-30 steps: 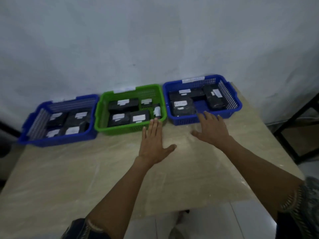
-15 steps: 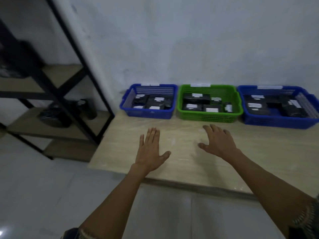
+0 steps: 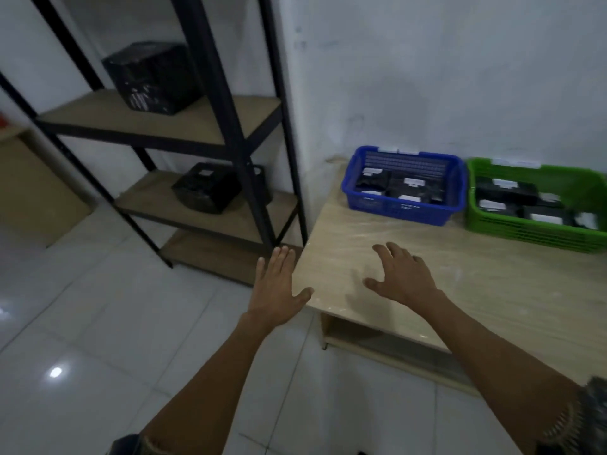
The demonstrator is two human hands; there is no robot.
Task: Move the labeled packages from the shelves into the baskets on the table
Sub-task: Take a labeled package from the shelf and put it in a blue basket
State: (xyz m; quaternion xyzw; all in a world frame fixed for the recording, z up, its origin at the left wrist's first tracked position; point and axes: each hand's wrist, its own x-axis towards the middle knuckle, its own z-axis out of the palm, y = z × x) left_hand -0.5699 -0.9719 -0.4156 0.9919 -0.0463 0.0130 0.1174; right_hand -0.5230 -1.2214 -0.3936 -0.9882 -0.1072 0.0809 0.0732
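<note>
Blue plastic basket (image 3: 394,208), green plastic basket (image 3: 525,231) loaded; 2 black wrapped packages (image 3: 207,188) on shelves (image 3: 98,110).
I judge fetching unfinished; left hand (image 3: 276,287), right hand (image 3: 402,279) wide, empty.

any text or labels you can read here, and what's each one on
No text is readable.
White package labels in the blue basket and green basket: too blurred.
White tags on both baskets' back rims: too blurred.
Pale print on the upper-shelf package, label on the middle-shelf package: too blurred.
</note>
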